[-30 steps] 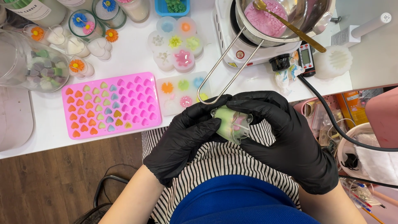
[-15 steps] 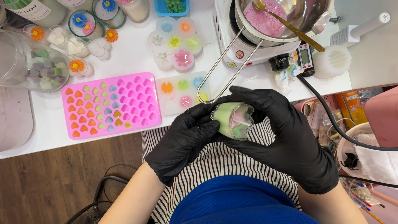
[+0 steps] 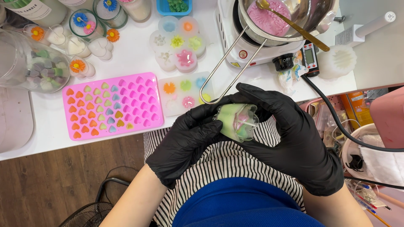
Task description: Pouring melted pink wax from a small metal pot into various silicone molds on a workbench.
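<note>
Nearest the camera, above a striped apron (image 3: 219, 168) and blue cloth, both black-gloved hands close around a small clear mould (image 3: 236, 121) filled with pale green and pink wax. The left hand (image 3: 185, 141) grips it from the left with fingertips pressed on its edge; the right hand (image 3: 294, 134) wraps it from the right and behind, fingers curled over the top. The mould sits tilted between them, held over the lap just short of the white table (image 3: 139, 54) edge.

Just beyond the mould, on the table, lies a clear flat mould tray (image 3: 185, 94) with small coloured flower shapes. Left of the clear mould, a pink heart tray (image 3: 111, 105) lies flat, many of its cells filled with orange, green and blue hearts. Further left stands a clear jar (image 3: 29, 63) holding muted wax pieces.

Beyond the clear mould, a wire handle (image 3: 227, 67) runs up to a metal melting pot (image 3: 286, 17) of pink wax resting on a white hot plate (image 3: 240, 46), with a gold spoon (image 3: 290, 23) lying across it. A round flower mould (image 3: 179, 42) sits left of the hot plate. Right of the pot, a black cable (image 3: 336, 122) trails off the table past a small digital thermometer (image 3: 309, 54).
</note>
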